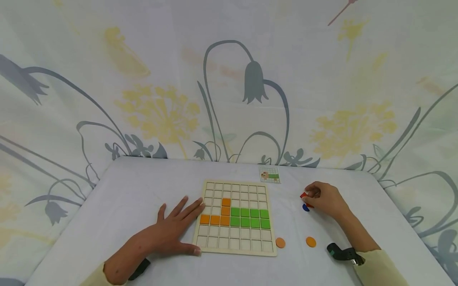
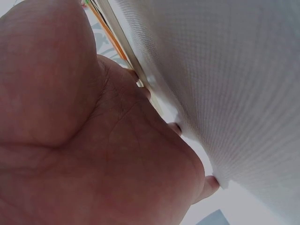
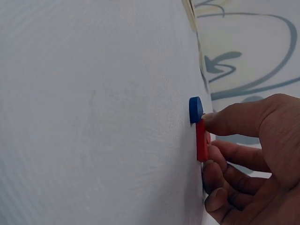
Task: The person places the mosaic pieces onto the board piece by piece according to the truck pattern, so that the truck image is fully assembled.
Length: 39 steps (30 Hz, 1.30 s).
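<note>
My left hand (image 1: 171,231) lies with fingers spread along the left edge of a pale gridded board (image 1: 234,241); fingertips and thumb touch its rim. On the board's squares sit orange tiles (image 1: 215,219) in a stepped shape and two rows of green tiles (image 1: 249,218). Off to the right, my right hand (image 1: 325,199) pinches a red piece (image 3: 201,140) between thumb and fingers, close to the tablecloth. Beside it is a small blue half-round piece (image 3: 195,110), near the thumb tip. Part of the red piece is hidden by the fingers.
Two orange discs, one (image 1: 280,242) by the board's lower right corner and another (image 1: 311,242) farther right, lie on the white cloth. Behind the board is a small picture card (image 1: 270,175) with a gridded pattern. A flower-print curtain (image 1: 229,99) stands behind the table.
</note>
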Each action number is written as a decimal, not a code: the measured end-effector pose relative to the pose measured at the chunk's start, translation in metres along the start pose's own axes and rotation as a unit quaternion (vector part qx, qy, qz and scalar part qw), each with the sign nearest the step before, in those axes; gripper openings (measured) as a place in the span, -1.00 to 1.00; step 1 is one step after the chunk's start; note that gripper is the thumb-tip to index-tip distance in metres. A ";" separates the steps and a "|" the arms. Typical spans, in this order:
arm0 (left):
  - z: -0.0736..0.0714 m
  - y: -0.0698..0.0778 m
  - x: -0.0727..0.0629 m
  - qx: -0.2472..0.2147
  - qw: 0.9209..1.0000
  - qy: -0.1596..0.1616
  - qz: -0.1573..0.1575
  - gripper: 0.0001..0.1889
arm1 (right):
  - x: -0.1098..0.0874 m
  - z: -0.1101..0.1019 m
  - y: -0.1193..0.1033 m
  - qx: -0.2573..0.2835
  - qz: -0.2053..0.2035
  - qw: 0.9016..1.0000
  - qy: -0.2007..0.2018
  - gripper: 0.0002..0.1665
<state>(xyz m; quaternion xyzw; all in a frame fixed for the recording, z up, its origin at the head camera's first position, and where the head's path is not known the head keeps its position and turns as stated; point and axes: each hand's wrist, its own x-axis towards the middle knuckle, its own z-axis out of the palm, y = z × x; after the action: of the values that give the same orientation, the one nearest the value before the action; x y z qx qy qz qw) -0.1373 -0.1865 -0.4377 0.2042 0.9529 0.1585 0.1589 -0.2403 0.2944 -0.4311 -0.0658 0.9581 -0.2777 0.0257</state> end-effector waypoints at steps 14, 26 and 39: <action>0.000 -0.001 0.000 0.003 1.000 0.000 0.002 0.29 | 0.004 0.012 -0.004 0.001 -0.015 1.000 0.007 -0.71; -0.001 -0.004 -0.001 -0.008 1.000 -0.001 0.013 0.27 | -0.001 0.030 -0.065 0.055 -0.128 0.990 0.013 -0.86; -0.002 -0.004 -0.003 -0.007 1.000 -0.003 0.021 0.27 | 0.011 0.084 -0.155 0.144 -0.239 0.956 -0.091 -0.91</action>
<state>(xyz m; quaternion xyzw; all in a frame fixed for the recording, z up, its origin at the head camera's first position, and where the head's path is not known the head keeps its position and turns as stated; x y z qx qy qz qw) -0.1370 -0.1918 -0.4365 0.2237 0.9468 0.1677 0.1596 -0.2267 0.1183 -0.4194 -0.3134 0.8576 -0.4040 0.0550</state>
